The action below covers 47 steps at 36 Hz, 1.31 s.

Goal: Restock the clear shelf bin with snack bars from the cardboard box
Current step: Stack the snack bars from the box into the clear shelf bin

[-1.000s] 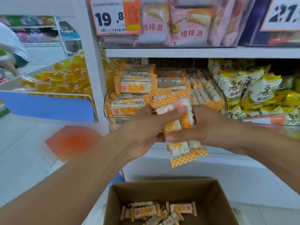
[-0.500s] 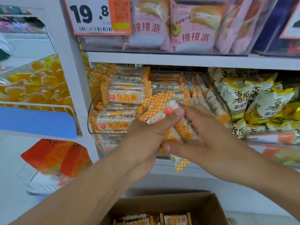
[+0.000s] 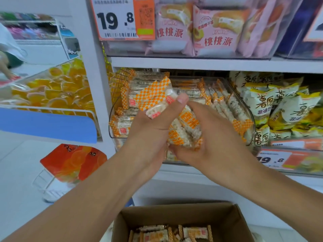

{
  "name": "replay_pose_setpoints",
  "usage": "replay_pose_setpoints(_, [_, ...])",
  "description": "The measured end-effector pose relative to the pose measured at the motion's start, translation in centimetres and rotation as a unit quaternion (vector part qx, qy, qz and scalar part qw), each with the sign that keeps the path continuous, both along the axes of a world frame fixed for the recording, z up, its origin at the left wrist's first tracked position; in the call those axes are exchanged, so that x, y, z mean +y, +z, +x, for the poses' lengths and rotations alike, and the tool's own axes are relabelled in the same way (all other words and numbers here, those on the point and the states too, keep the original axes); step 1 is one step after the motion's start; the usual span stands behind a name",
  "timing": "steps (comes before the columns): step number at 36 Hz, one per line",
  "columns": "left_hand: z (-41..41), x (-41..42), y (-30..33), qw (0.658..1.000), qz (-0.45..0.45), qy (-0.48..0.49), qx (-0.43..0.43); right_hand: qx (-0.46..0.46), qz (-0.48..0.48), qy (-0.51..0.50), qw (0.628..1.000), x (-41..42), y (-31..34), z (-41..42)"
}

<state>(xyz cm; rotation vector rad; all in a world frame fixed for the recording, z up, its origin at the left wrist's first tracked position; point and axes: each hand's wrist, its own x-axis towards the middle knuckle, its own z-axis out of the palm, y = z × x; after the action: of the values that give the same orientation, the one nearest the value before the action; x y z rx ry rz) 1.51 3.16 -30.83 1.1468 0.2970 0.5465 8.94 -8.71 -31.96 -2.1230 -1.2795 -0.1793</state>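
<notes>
Both hands meet in front of the clear shelf bin (image 3: 249,119), a rounded, glossy see-through plastic tub that sits on the white shelf (image 3: 209,64) below the pink pastry packs (image 3: 216,30). The left hand (image 3: 152,130) has its fingers curled round a couple of snack bars (image 3: 153,98), the thumb pressed against the crinkly film, so that their orange-and-white chequered ends fan out up and to the left above the knuckles. The right hand (image 3: 206,137) cups a second bundle of bars (image 3: 185,130) from below, palm up and fingers bent round them; these show pale, knobbly puffed-grain slabs through clear wrapping with bold orange lettering. The two bundles touch each other just at the bin's front wall. Inside the bin, more of the same flat, rectangular bars lie stacked on the left and stand on edge in a leaning row on the right. Directly below the forearms stands the cardboard box (image 3: 232,222), plain brown, matte, its top open, with a thin layer of bars lying on its bottom. To the right of the bin are puffy yellow-and-white snack bags (image 3: 272,103); a white-and-orange price tag (image 3: 122,20) reading 19.8 hangs on the upper shelf.
</notes>
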Motion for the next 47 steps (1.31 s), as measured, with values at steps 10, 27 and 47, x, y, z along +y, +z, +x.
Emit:
replay_pose_setpoints(10, [-1.8, 5.7, 2.0, 0.961, 0.221, 0.167, -0.027, 0.076, 0.024, 0.041, 0.996, 3.5, 3.1, 3.1])
replay_pose_setpoints(27, [-2.3, 9.7, 1.0, 0.991, 0.093, 0.091, -0.035, 0.055, 0.114, 0.079, 0.989, 7.1, 2.6, 4.7])
replay_pose_setpoints(47, [-2.1, 10.1, -0.6, 0.654, 0.695, 0.238, 0.181, -0.044, 0.070, 0.001, 0.997, 9.1, 0.3, 4.8])
